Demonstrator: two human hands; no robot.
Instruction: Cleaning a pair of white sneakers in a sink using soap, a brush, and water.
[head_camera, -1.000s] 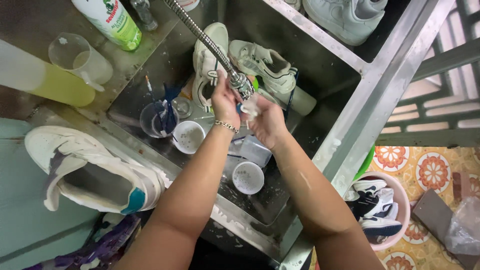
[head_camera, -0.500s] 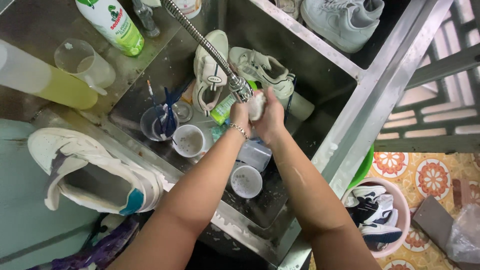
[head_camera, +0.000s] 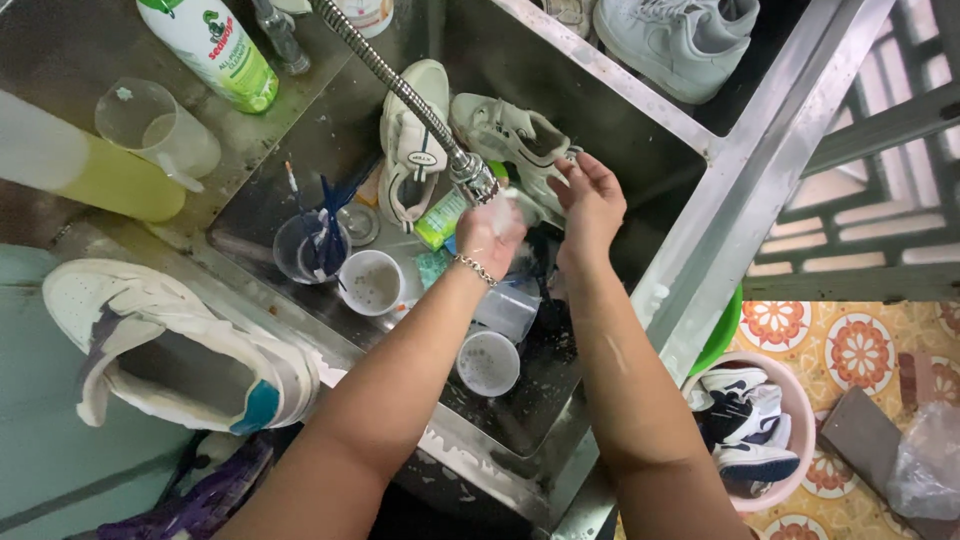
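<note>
A white sneaker (head_camera: 170, 355) lies on the surface at left. Over the steel sink (head_camera: 640, 130), the left hand (head_camera: 488, 232) sits under the hose nozzle (head_camera: 474, 177), perhaps cupped; foam blurs it. The right hand (head_camera: 590, 195) hangs spread and empty just beside it.

We note two shoes (head_camera: 470, 150) lying in the sink (head_camera: 640, 150) behind three cups (head_camera: 370, 282), a sneaker (head_camera: 170, 350) on its left rim.

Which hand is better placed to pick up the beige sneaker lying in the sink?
Probably the right hand: its open fingers hover right beside the beige sneaker, while the left hand sits under the spray head.
</note>
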